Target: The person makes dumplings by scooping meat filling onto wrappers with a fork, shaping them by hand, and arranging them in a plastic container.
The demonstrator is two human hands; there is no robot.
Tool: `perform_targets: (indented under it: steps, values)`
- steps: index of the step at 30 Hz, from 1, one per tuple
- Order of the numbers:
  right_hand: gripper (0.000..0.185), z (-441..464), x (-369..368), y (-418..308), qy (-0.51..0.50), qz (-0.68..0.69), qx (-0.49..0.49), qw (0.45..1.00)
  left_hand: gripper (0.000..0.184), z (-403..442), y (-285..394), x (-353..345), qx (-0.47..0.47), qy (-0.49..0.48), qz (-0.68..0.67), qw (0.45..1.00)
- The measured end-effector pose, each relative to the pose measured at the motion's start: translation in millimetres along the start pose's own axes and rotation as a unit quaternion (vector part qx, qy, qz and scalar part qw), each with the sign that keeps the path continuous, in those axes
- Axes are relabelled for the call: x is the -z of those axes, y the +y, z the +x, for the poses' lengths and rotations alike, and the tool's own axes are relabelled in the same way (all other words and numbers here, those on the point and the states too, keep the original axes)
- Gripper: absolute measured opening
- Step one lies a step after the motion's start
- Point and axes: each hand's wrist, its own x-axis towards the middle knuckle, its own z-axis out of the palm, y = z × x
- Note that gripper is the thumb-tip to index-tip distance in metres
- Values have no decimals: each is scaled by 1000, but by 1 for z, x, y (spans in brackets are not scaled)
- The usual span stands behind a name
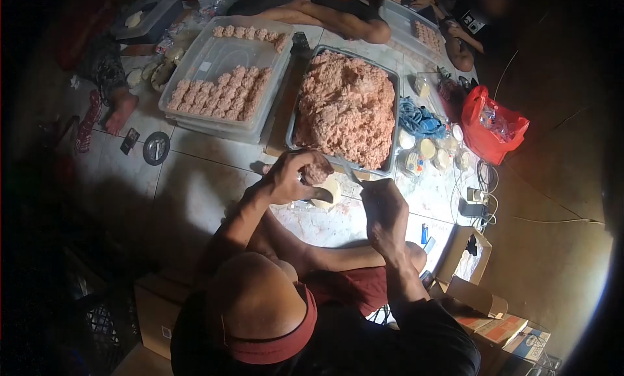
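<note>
My left hand (289, 177) is closed round a lump of minced meat (316, 173), just in front of the meat tub. In my right hand (385, 207) is a flat-bladed metal tool (350, 172); its handle is hidden in the fist, and its blade points toward the left hand. Behind both hands, a grey tub (290, 132) is heaped with pink minced meat (344, 106). Beneath my left hand lies a pale round thing (330, 188), partly covered. To the left, a clear plastic box (188, 70) holds rows of shaped meat portions (224, 93).
A red plastic bag (494, 125), blue cloth (419, 118) and several small jars (442, 158) stand on the right. Cables and a power strip (476, 203) lie near the wall. Cardboard boxes (159, 314) flank me. Other people sit opposite; one bare foot (121, 112) rests at left.
</note>
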Motion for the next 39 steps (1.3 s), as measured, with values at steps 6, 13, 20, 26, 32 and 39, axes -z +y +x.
perform_targets:
  steps: [6, 13, 20, 26, 32, 39]
  values:
    - [5, -6, -23, 23, -56, -62, 81, 993, 52, -16, -22, -18, -20, 65, 177, 982]
    - [6, 42, 18, 32, 52, -185, 80, 978, 51, -25, 5, 14, 263, -72, -266, 925]
    - [17, 122, -12, 138, -48, -355, 126, 925, 71, -26, -1, 21, 171, 81, -142, 972]
    - [22, 98, -60, 51, -29, -257, 191, 947, 56, -63, 1, 97, 190, 176, -210, 943]
    - [43, 73, -188, 83, -300, -284, 229, 881, 36, -87, -4, 135, 213, 278, -258, 900]
    - [48, 95, -245, 167, -417, -271, 264, 827, 33, -118, -17, 172, 293, 269, -86, 913]
